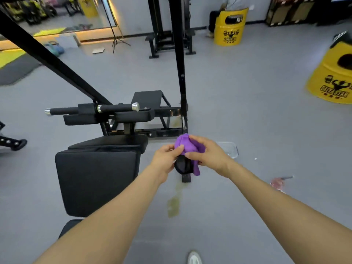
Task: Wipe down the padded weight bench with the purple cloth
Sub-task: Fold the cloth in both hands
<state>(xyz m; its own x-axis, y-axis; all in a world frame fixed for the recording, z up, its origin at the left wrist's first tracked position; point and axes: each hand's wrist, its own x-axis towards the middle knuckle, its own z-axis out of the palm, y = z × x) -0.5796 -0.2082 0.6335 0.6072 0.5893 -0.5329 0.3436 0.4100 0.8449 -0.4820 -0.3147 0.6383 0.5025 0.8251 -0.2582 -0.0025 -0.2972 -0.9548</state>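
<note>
Bunching purple cloth (185,145) between left hand (165,159) and right hand (207,153), both pinching it, likely regathering for a fresh wiping face. Padded bench (95,178) left of and below the hands, untouched.

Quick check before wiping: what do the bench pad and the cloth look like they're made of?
Bench pad: looks like black vinyl or faux leather over foam; smooth matte surface with stitched seams, soft rounded edges. Cloth: seems a soft microfibre or fleece; it bunches limply between the left hand and right hand, fuzzy, no sheen. Exact fabric can't be confirmed.
</note>
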